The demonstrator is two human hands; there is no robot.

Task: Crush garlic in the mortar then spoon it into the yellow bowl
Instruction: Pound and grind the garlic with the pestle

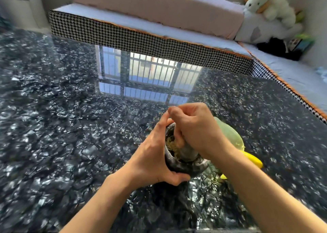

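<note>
Left hand [155,159] fingers curl round the one stone mortar [184,163], thumb underneath, steadying it tilted on the dark speckled table [70,126]. Right hand [192,128] is fisted over what looks like a pestle, mostly hidden. One mound of crushed garlic [170,145] sits inside. One yellow bowl [235,144] touches the mortar's right side.

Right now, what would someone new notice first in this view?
Two hands meet at a dark stone mortar at centre: the left hand grips its side, while the right hand grips something inside it, over pale crushed garlic. Behind, a bright window reflection gleams on the glossy black table.
</note>
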